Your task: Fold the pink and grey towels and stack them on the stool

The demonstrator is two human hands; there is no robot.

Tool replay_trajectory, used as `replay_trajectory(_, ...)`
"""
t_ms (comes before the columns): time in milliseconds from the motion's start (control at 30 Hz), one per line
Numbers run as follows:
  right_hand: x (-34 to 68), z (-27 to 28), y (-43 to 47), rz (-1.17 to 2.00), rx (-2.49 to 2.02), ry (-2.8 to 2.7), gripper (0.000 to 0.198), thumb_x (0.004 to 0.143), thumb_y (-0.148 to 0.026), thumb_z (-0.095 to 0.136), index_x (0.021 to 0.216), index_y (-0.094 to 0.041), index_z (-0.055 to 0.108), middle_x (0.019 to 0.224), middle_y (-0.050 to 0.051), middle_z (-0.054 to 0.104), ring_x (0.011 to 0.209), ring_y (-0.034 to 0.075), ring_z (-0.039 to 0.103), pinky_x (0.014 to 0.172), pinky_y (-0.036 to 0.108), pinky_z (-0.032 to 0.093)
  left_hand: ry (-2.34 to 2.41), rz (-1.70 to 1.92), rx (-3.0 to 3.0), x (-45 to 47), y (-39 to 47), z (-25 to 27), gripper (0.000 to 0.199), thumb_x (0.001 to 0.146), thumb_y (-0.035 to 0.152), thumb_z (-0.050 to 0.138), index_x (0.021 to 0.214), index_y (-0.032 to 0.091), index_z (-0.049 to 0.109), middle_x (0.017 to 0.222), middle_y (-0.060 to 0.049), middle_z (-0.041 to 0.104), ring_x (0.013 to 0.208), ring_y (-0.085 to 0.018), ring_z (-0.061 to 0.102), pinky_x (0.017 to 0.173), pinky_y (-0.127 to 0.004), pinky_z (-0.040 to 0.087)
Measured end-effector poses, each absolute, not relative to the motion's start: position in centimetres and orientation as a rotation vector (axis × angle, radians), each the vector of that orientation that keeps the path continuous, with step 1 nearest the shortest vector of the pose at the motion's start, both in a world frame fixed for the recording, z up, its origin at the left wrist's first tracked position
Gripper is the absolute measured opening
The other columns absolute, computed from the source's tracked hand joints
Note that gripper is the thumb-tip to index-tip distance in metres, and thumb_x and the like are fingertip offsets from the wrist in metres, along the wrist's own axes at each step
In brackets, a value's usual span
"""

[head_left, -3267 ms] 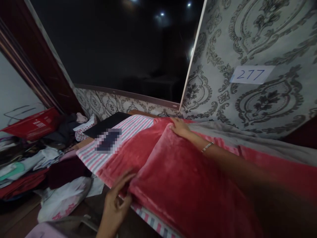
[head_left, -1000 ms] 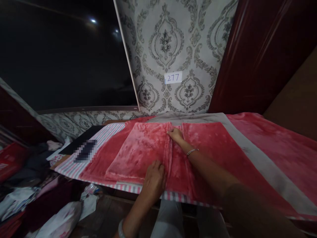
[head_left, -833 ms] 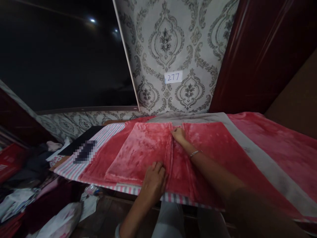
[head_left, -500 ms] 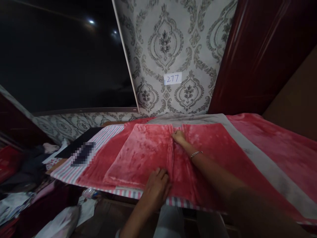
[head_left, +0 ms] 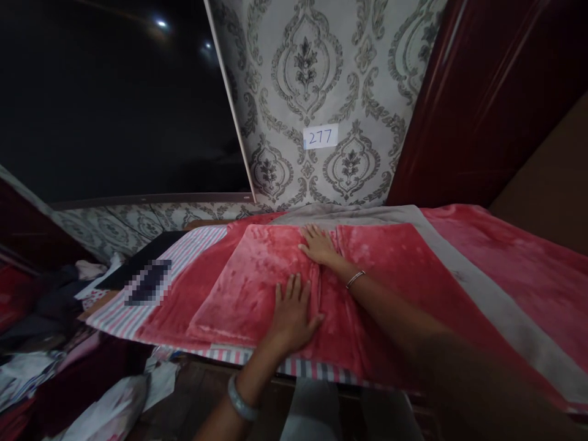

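A plush red blanket (head_left: 248,282) lies partly folded, its left and right parts meeting along a seam near the middle. My left hand (head_left: 293,315) rests flat on the left folded part, fingers spread toward the wall. Farther back, my right hand (head_left: 319,245) lies palm down beside the seam, fingers stretched out to the left. Both hands touch the pile and hold nothing. Grey fabric (head_left: 473,294) shows as a band to the right and along the back. Beneath the blanket, a striped cloth (head_left: 119,318) sticks out at the left and front.
A large television screen (head_left: 114,110) stands at the back left, by a patterned wall with a paper label (head_left: 320,136). Dark red glossy panelling (head_left: 463,104) rises at the right. Piled clothes (head_left: 59,318) lie lower left. A blurred-out dark object (head_left: 147,283) lies on the striped cloth.
My right hand has let go of the blanket's edge at the seam and spread flat, slightly left. My left hand has uncurled and slid forward onto the folded part.
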State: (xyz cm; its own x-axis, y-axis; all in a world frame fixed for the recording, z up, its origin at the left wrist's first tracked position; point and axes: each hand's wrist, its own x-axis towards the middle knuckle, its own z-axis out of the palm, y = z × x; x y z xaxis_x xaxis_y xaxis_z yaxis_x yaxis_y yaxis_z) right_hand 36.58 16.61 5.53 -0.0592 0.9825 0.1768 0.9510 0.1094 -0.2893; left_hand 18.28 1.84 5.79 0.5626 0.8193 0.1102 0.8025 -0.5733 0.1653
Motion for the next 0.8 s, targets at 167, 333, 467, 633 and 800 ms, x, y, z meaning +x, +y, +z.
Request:
replay_trajectory(167, 37.1, 3.2, 17.4, 0.269, -2.035, -2.046, 0.070, 0.101, -0.049, 0.035, 0.161, -0.014, 0.025, 0.168, 0.014, 0.018, 0.156, 0.028, 0.012, 0.124, 0.053, 0.011, 1.427, 0.262, 2.758, 19.3, 0.2, 2.8, 0.076, 0.095, 0.054, 0.049, 0.157, 0.012, 0.035, 0.166, -0.021, 0.021, 0.155, -0.039, 0.013, 0.119, -0.073, 0.011)
replay_trajectory(333, 36.7, 4.1, 18.0, 0.296, -2.030, -2.023, 0.070, 0.099, -0.047, 0.042, 0.159, -0.012, 0.031, 0.166, 0.017, 0.025, 0.154, 0.030, 0.018, 0.123, 0.054, 0.015, 1.445, 0.263, 2.755, 19.0, 0.6, 3.1, 0.073, 0.094, 0.050, 0.055, 0.157, 0.018, 0.035, 0.166, -0.021, 0.021, 0.154, -0.041, 0.015, 0.116, -0.075, 0.014)
replay_trajectory(467, 37.4, 6.4, 17.1, 0.301, -1.925, -2.044, 0.056, 0.094, -0.038, 0.055, 0.146, -0.015, 0.053, 0.153, 0.014, 0.050, 0.144, 0.027, 0.042, 0.116, 0.040, 0.034, 1.463, 0.235, 2.730, 19.2, 0.6, 3.8, 0.073, 0.093, 0.047, 0.059, 0.157, 0.021, 0.036, 0.165, -0.022, 0.023, 0.154, -0.041, 0.017, 0.116, -0.073, 0.017)
replay_trajectory(633, 41.4, 7.2, 12.6, 0.172, -1.849, -1.957, 0.054, 0.100, -0.028, 0.042, 0.152, -0.015, 0.045, 0.158, 0.011, 0.043, 0.147, 0.023, 0.036, 0.122, 0.036, 0.025, 1.441, 0.251, 2.713, 19.0, 0.9, 4.1, 0.071, 0.094, 0.046, 0.058, 0.157, 0.023, 0.036, 0.166, -0.021, 0.023, 0.154, -0.040, 0.016, 0.117, -0.072, 0.015)
replay_trajectory(800, 46.6, 6.5, 8.6, 0.130, -1.933, -1.838, 0.054, 0.099, -0.026, 0.041, 0.151, -0.011, 0.047, 0.155, 0.014, 0.047, 0.146, 0.027, 0.038, 0.123, 0.041, 0.025, 1.369, 0.541, 2.635, 19.1, 0.9, 5.2, 0.057, 0.094, 0.040, 0.057, 0.147, 0.021, 0.050, 0.156, -0.018, 0.044, 0.147, -0.036, 0.035, 0.116, -0.063, 0.029)
